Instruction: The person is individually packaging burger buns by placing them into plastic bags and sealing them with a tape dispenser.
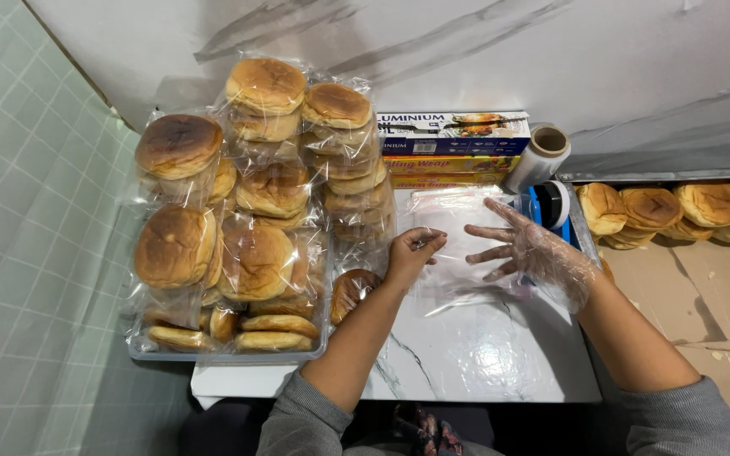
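My left hand (410, 251) is bare and pinches the near left corner of a clear plastic bag (458, 215) that lies flat on the marble table (466, 359). My right hand (527, 245) wears a thin clear plastic glove and rests flat on the same bag with its fingers spread. A bagged bun (350, 291) lies just left of my left wrist.
A tall pile of bagged round buns (251, 211) fills a clear tray (226, 353) at the left. Foil and wrap boxes (452, 143) and a film roll (541, 156) stand at the back. Loose buns (673, 211) sit on cardboard (686, 287) at the right.
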